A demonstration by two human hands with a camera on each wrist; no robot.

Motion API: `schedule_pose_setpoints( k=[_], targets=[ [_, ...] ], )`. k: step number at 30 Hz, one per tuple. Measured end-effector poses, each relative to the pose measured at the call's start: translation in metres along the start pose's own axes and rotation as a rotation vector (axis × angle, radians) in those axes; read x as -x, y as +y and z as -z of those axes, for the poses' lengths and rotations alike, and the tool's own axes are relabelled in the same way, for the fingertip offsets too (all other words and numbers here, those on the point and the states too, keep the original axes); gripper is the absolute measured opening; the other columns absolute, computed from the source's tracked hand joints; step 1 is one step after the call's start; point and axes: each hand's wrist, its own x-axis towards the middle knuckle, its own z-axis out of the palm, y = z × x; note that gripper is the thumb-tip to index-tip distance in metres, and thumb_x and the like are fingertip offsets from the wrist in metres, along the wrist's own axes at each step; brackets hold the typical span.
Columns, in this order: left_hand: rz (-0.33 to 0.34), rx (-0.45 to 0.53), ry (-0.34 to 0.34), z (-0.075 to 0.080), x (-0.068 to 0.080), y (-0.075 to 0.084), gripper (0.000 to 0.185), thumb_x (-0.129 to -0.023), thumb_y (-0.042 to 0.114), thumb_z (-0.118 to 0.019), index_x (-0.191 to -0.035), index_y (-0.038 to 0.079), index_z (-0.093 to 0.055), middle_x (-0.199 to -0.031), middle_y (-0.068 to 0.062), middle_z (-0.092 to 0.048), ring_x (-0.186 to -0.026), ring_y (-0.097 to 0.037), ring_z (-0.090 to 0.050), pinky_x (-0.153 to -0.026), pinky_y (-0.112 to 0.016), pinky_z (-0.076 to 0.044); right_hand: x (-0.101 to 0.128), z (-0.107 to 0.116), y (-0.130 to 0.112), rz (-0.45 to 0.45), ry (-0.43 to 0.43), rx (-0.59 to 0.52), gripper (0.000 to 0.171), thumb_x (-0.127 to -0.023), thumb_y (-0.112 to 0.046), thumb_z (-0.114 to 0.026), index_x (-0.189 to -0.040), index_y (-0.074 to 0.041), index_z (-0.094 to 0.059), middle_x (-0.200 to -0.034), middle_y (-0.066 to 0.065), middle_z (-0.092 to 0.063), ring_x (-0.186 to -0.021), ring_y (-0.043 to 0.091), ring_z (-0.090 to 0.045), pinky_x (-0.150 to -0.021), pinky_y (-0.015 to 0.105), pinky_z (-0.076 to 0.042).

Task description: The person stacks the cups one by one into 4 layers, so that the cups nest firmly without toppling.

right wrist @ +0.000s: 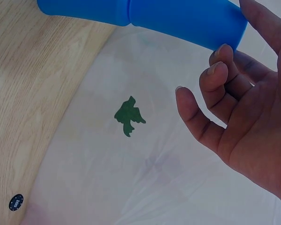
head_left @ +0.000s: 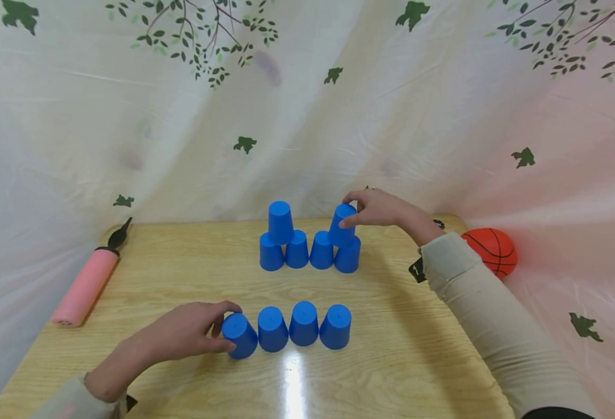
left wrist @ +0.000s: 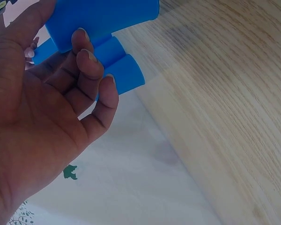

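The right hand pinches a smooth blue plastic cup, bottom up, on top of two more blue cups. The left hand pinches the end cup of the front row. The cups look light, stiff and a bit slippery; their sides, near the top, seem good to hold. The wood-grain counter is shiny. Behind it hangs a white leafy sheet.

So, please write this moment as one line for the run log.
left hand: grips leftmost front cup; right hand: grips upper right cup; other front cups: inverted; pink pump: at left
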Motion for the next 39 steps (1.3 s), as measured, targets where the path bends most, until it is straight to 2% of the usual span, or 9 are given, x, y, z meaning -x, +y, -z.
schedule_pose_setpoints(
  k=[17,25,32,39],
  targets=[
    [-0.012,-0.006,0.007,-0.001,-0.002,0.001,0.057,-0.088,0.048,-0.073,-0.133,0.018,-0.057,-0.079,0.014,-0.058,-0.069,-0.005,-0.053,-0.062,-0.023,-0.045,0.004,0.0,0.003,-0.018,0.008,0.007,0.069,-0.09,-0.049,-0.071,-0.143,-0.01,-0.049,-0.118,0.015,-0.066,-0.104,0.03,-0.064,-0.084,0.042,-0.055],
    [-0.014,-0.006,0.006,-0.001,-0.002,0.001,0.055,-0.088,0.047,-0.073,-0.133,0.018,-0.058,-0.08,0.015,-0.059,-0.07,-0.005,-0.054,-0.063,-0.023,-0.045,0.009,0.002,0.007,-0.027,0.016,0.003,0.075,-0.089,-0.054,-0.07,-0.145,-0.011,-0.046,-0.112,0.013,-0.064,-0.1,0.027,-0.061,-0.078,0.037,-0.053],
    [-0.018,-0.012,0.013,-0.001,-0.001,0.001,0.056,-0.088,0.048,-0.073,-0.134,0.018,-0.057,-0.079,0.015,-0.059,-0.069,-0.004,-0.053,-0.062,-0.023,-0.045,0.02,0.004,0.011,-0.042,0.066,0.002,0.075,-0.087,-0.055,-0.07,-0.146,-0.014,-0.046,-0.104,0.011,-0.062,-0.091,0.025,-0.058,-0.071,0.034,-0.049],
    [-0.031,-0.004,0.015,0.0,-0.002,0.002,0.057,-0.088,0.048,-0.072,-0.134,0.017,-0.057,-0.079,0.014,-0.059,-0.069,-0.004,-0.053,-0.061,-0.023,-0.045,0.039,0.007,0.013,0.0,0.116,0.017,0.072,-0.09,-0.053,-0.069,-0.147,-0.015,-0.045,-0.095,0.008,-0.059,-0.08,0.022,-0.055,-0.064,0.032,-0.045]
  ],
)
